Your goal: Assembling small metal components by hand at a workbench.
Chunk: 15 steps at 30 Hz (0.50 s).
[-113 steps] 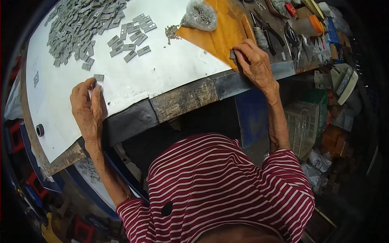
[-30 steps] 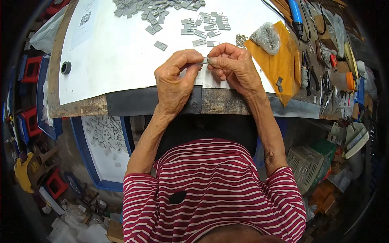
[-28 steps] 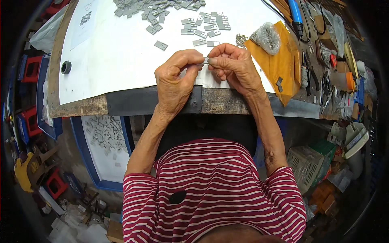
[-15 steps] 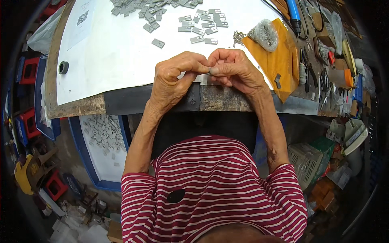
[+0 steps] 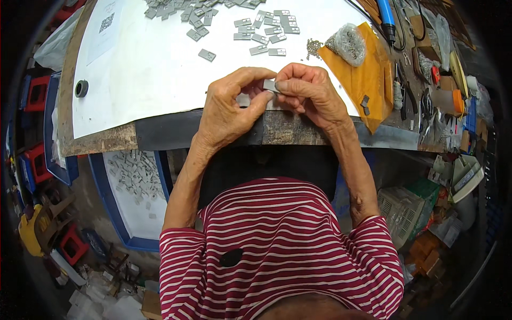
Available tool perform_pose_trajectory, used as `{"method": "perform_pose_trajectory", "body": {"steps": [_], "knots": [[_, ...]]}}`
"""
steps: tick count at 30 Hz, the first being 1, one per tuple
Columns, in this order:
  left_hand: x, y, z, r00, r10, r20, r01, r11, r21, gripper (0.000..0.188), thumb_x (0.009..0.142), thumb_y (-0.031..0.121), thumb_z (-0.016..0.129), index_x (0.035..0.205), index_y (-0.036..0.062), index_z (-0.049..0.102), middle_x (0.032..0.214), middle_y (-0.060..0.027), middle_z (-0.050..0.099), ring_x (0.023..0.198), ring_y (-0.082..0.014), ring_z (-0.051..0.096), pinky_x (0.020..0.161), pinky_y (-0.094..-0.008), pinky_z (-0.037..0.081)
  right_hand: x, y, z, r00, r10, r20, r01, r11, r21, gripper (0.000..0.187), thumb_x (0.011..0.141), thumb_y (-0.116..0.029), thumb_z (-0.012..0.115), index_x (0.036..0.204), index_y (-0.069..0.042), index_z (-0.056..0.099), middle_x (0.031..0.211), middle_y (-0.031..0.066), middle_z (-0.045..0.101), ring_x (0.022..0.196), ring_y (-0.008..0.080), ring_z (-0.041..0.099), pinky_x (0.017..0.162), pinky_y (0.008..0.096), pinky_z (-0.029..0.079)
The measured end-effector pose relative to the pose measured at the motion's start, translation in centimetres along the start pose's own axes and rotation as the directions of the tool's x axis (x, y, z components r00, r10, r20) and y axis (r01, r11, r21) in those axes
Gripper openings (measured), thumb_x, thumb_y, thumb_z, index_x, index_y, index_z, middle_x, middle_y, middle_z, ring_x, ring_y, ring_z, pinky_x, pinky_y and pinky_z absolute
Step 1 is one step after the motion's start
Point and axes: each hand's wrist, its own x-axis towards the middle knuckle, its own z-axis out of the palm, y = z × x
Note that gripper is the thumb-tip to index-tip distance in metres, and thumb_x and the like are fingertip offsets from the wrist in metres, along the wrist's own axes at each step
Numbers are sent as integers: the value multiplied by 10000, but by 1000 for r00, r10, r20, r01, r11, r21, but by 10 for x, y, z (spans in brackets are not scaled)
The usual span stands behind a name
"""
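Just above the table's front edge, a small grey rectangular piece (image 5: 269,85) is held between my two hands. My left hand (image 5: 228,104) has its thumb at the piece's lower edge and its forefinger at the upper edge. From the other side, my right hand (image 5: 316,95) pinches the right end between thumb and fingers, covering that part. Beyond the hands, a loose group of similar grey pieces (image 5: 260,39) lies on white paper (image 5: 144,80). One single piece (image 5: 207,55) lies apart to the left, and a larger heap (image 5: 181,8) is at the far edge.
Tiny metal parts (image 5: 313,48) lie beside a clear plastic bag (image 5: 349,45) on a yellow envelope (image 5: 368,80). A blue-handled tool (image 5: 386,18) and pliers (image 5: 426,106) are at the right. A black ring (image 5: 81,88) sits left. A blue-rimmed tray (image 5: 128,242) of pieces stands below.
My left forefinger and thumb have spread apart, so more of the grey piece shows between them. My right hand keeps its pinch with little movement.
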Motion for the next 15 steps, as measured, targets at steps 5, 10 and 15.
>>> {"method": "perform_pose_trajectory", "body": {"steps": [5, 10, 15], "knots": [[-4, -2, 0, 1000, 6, 7, -6, 1000, -1, 214, 720, 41, 678, 929, 19, 637, 739, -67, 636, 668, -128, 618, 596, -233, 502, -1, -1, 0, 1000, -19, 8, 19, 999, -29, 110, 769, -60, 622, 824, 27, 586, 635, 65, 590, 460, 35, 470, 389, 140, 335], [-4, 1, 0, 999, 43, -11, -43, 999, 18, 202, 718, 43, 686, 915, 21, 646, 745, -74, 645, 659, -128, 622, 585, -236, 504, -2, -2, 0, 1000, -27, 3, 27, 998, -50, 102, 754, -54, 624, 805, 24, 583, 619, 59, 581, 439, 31, 437, 383, 144, 311], [-4, -3, 2, 999, 31, -21, -31, 1000, -4, 164, 722, 38, 675, 883, 16, 650, 742, -71, 647, 659, -137, 625, 588, -238, 504, -2, 3, 3, 995, -71, -64, 63, 990, -123, 92, 751, -70, 628, 785, 6, 591, 609, 29, 565, 463, 36, 456, 405, 152, 324]]}}
